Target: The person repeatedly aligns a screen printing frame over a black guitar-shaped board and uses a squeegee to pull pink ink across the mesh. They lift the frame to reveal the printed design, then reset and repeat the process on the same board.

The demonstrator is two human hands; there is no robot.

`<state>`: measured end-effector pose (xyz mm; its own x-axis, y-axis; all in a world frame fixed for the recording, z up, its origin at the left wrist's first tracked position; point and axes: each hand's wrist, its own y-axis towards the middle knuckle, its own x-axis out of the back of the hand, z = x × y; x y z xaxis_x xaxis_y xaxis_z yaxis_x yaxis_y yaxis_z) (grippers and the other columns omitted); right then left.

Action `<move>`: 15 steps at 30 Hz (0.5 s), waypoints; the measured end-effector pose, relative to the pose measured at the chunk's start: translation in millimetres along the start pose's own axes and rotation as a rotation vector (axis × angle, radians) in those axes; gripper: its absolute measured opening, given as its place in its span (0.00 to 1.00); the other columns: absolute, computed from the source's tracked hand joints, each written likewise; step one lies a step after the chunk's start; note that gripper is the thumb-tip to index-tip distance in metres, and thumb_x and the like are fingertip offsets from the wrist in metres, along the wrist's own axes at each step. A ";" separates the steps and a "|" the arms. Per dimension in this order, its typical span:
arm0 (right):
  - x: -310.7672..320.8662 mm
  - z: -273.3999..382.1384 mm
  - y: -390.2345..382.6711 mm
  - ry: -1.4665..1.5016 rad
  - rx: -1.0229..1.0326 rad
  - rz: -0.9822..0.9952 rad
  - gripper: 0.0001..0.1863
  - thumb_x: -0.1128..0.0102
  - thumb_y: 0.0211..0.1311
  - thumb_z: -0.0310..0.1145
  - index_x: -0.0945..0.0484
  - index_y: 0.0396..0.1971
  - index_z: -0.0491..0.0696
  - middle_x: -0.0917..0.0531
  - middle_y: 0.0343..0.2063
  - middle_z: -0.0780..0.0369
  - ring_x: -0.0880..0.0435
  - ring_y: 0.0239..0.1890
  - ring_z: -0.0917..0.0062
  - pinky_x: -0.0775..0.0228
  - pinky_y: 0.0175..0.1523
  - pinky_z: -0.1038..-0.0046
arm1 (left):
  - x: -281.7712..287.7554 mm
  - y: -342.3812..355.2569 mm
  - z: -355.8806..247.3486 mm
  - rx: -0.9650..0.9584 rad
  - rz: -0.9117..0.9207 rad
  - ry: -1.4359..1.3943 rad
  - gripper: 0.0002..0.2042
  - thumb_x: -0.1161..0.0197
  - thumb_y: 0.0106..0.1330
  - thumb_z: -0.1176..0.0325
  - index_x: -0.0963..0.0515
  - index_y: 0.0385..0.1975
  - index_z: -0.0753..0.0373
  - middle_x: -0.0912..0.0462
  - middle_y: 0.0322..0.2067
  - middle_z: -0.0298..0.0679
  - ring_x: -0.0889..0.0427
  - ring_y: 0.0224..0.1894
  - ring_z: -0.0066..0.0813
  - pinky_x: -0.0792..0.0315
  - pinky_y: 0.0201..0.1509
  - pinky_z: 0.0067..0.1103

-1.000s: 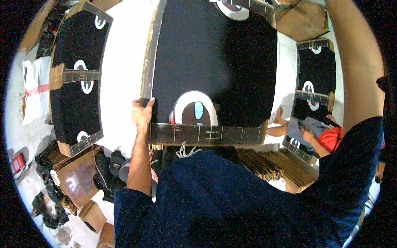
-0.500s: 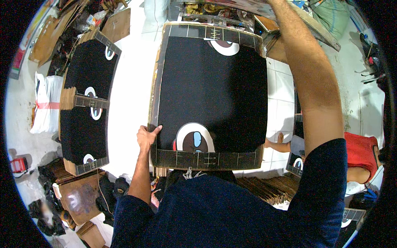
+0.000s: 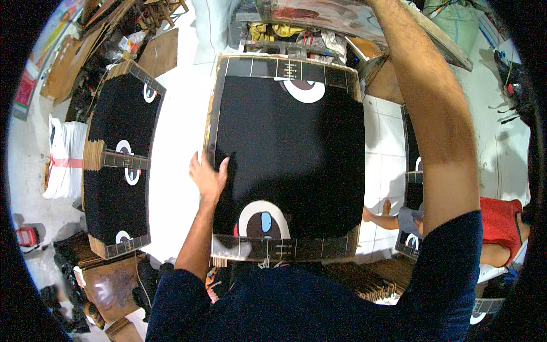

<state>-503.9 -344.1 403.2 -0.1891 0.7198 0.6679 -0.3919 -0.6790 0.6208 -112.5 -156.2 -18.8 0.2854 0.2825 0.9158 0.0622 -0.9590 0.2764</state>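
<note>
In front of me lies a big rectangular board (image 3: 296, 154) covered in black fabric, printed with large white, brown and blue eye shapes, with dark ruled strips at its far and near ends. My left hand (image 3: 209, 178) is at the board's left edge, fingers and thumb spread, holding nothing. My right arm (image 3: 439, 114) stretches up to the top edge of the view, where the hand is cut off. Beside that arm's far end, a paint-smeared framed panel (image 3: 336, 12) is tilted up at the back.
On the left, a long stack of similar black boards (image 3: 117, 196) stands beside a white wrapped bundle (image 3: 65, 157). At the right, a person in a red garment (image 3: 501, 214) is near another black board (image 3: 411, 148). A green sack (image 3: 458, 31) lies at the far right.
My left hand has shifted up along the board's left edge and spread its fingers. The whole scene sits lower in view, and more of the tilted panel shows.
</note>
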 end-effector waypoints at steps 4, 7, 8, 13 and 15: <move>-3.8 0.7 36.7 -0.049 -0.004 0.038 0.24 0.36 0.60 0.45 0.16 0.53 0.49 0.13 0.49 0.47 0.15 0.54 0.52 0.23 0.60 0.55 | -39.1 85.5 -109.5 -0.205 -0.021 -0.050 0.46 0.33 0.62 0.36 0.37 0.74 0.59 0.42 0.75 0.56 0.49 0.77 0.62 0.49 0.74 0.59; -7.4 -3.4 60.6 0.021 0.093 0.027 0.23 0.38 0.60 0.42 0.16 0.52 0.45 0.14 0.49 0.45 0.15 0.55 0.51 0.23 0.61 0.55 | -79.1 152.3 -190.6 -0.211 0.189 -0.115 0.46 0.35 0.61 0.33 0.40 0.77 0.49 0.49 0.77 0.58 0.55 0.79 0.64 0.55 0.72 0.68; -9.7 -5.2 67.6 0.057 0.130 0.015 0.23 0.39 0.60 0.42 0.16 0.51 0.44 0.14 0.49 0.44 0.15 0.55 0.51 0.24 0.61 0.55 | -93.1 173.0 -214.3 -0.248 0.198 -0.110 0.46 0.35 0.61 0.31 0.40 0.77 0.46 0.51 0.77 0.59 0.56 0.80 0.64 0.57 0.71 0.70; -20.4 -5.0 109.5 -0.035 0.173 -0.013 0.23 0.43 0.59 0.35 0.17 0.49 0.36 0.16 0.51 0.39 0.16 0.57 0.50 0.24 0.62 0.55 | -151.6 239.9 -297.5 -0.307 0.480 -0.034 0.52 0.41 0.57 0.22 0.49 0.80 0.38 0.65 0.79 0.61 0.68 0.80 0.70 0.64 0.67 0.78; -23.5 -6.7 127.1 -0.046 0.263 -0.005 0.23 0.43 0.60 0.37 0.16 0.49 0.37 0.16 0.51 0.39 0.16 0.57 0.50 0.24 0.62 0.55 | -164.0 245.8 -314.6 -0.256 0.630 -0.017 0.55 0.41 0.54 0.20 0.50 0.80 0.38 0.69 0.79 0.61 0.71 0.80 0.70 0.65 0.67 0.79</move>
<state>-555.4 -446.4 463.6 -0.1438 0.7202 0.6787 -0.1444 -0.6938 0.7056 -444.9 -431.3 -9.5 0.2086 -0.3304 0.9205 -0.3484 -0.9046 -0.2457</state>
